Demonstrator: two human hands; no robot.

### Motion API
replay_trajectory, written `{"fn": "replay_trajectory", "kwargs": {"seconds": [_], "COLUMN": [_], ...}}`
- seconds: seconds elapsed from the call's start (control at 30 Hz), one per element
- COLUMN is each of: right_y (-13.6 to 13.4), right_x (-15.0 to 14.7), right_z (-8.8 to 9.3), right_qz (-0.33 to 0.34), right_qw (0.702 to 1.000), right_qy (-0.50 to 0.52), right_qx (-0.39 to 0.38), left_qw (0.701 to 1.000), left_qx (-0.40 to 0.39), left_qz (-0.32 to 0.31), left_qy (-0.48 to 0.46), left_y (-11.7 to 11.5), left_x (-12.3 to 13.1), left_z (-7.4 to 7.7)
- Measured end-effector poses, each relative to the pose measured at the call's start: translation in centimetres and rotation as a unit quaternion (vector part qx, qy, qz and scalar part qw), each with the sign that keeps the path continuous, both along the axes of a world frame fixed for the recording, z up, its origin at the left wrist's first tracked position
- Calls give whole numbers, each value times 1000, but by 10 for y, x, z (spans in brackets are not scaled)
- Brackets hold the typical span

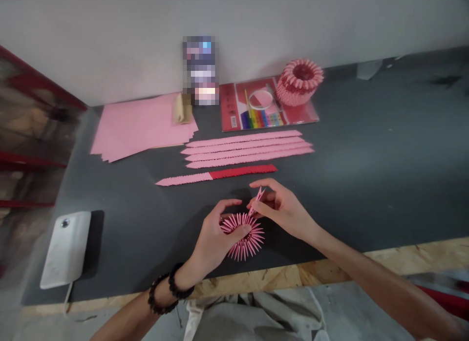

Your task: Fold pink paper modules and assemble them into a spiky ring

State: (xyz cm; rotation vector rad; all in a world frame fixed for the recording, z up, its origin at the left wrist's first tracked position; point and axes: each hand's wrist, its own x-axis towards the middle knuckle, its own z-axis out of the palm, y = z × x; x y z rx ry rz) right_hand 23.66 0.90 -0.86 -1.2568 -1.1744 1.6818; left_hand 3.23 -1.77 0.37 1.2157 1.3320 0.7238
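My left hand (216, 228) is closed on a round, spiky ring of folded pink paper pieces (246, 248), with the thumb laid across its middle. Between the thumb and fingers of my right hand (284, 204) is a small folded pink paper piece (259, 194), pinched at the ring's upper right edge. Whether that piece touches the ring I cannot tell. Beyond the hands lies a row of nested folded pieces, part pink and part red (242, 172). Several longer all-pink rows (249, 148) are laid side by side behind it.
Pink paper sheets (135, 123) lie at the back left under a small beige item (182, 109). A propped-up blurred screen (201, 70) leans on the wall. A pink paper vase-like form (298, 84) stands on a red paper pack (234, 106). A white corded device (66, 250) sits left.
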Motion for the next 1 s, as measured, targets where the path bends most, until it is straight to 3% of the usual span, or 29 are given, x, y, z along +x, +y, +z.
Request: {"fn": "replay_trajectory", "kwargs": {"seconds": [0.17,0.5,0.8,1.0], "right_y": [0,-2,-5,-2], "right_x": [-1,2,-2,-2], "right_z": [-4,10,11,9], "right_qz": [-14,21,59,28], "right_qw": [999,992,988,987], "right_qy": [8,-88,-87,-94], "right_qx": [-31,88,113,124], "left_qw": [1000,1000,1000,1000], "left_qx": [1,14,1,4], "left_qz": [1,-10,-1,-3], "left_qy": [2,10,8,12], "left_y": [1,0,-1,-1], "left_x": [0,-2,-1,-1], "left_z": [0,-2,-3,-3]}}
